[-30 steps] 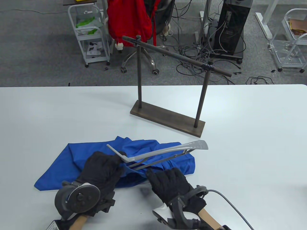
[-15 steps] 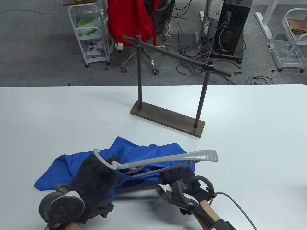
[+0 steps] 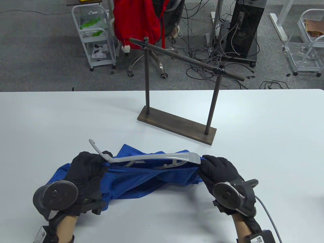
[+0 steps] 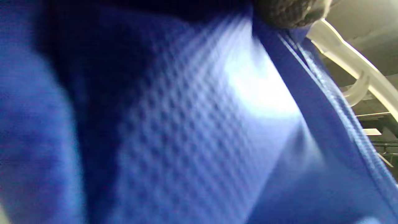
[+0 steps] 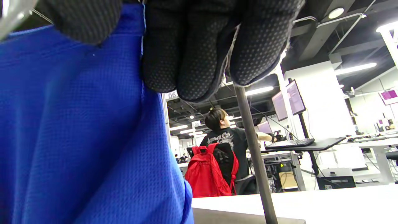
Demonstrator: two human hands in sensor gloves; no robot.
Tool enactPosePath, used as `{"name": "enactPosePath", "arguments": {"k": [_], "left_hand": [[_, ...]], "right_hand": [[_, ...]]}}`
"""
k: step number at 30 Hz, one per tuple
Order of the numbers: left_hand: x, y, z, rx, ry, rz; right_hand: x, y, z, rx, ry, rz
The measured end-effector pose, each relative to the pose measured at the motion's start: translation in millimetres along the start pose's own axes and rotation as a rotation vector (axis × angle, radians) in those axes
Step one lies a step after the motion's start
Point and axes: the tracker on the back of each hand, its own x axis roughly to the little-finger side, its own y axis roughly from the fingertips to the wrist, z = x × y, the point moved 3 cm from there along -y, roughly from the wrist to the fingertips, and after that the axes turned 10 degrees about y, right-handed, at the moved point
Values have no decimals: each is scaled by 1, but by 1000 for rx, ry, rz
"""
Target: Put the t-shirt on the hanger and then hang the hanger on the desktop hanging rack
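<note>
A blue t-shirt (image 3: 152,179) hangs stretched between my two hands, low over the white table (image 3: 265,141). A grey plastic hanger (image 3: 152,158) lies along its top edge, its hook (image 3: 95,146) sticking up to the left. My left hand (image 3: 101,162) grips the hanger's neck together with the shirt fabric (image 4: 186,124). My right hand (image 3: 206,164) pinches the shirt's edge (image 5: 77,124) at the hanger's right shoulder end. The dark desktop rack (image 3: 177,126) stands behind, apart from both hands; one of its posts (image 5: 255,149) shows in the right wrist view.
Beyond the table's far edge are a chair with a red bag (image 3: 138,20), a white cart (image 3: 95,33), cables and a black computer tower (image 3: 244,30). A person (image 5: 227,137) sits at a desk in the background.
My right hand came out from under the shirt and took its right edge at the hanger's end. My left hand shifted left with the hanger. The shirt is now pulled taut between them.
</note>
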Motion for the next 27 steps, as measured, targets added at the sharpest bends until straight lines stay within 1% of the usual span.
{"name": "enactPosePath", "arguments": {"k": [3,5,9,13,15,17,18,20,21,24,26,27], "left_hand": [[7,-2,-3,25,3,24],[8,-3,-6,35,-39,25],[2,-2,-10,10,-188,-10],[-6,1,-16,-8,-292,-48],[-5,2,-23,13,-303,-50],[-4,3,-30,42,-290,-48],[-4,3,-32,50,-286,-47],[-4,4,-35,60,-283,-45],[-4,4,-37,66,-276,-42],[-5,5,-39,76,-285,-47],[-5,5,-39,76,-282,-49],[-6,5,-39,77,-279,-50]], "right_hand": [[3,0,-5,20,20,1],[3,0,-8,40,44,0],[-2,2,-8,44,92,-21],[-11,5,-8,62,129,-51],[-18,8,-8,91,129,-60],[-27,11,-7,95,122,-85],[-30,12,-6,85,116,-96],[-33,10,-2,12,80,-122],[-32,9,0,-26,35,-114],[-21,8,-1,-11,-42,-62],[-13,6,-2,-2,-30,-31],[-9,5,1,-38,7,-8]]}}
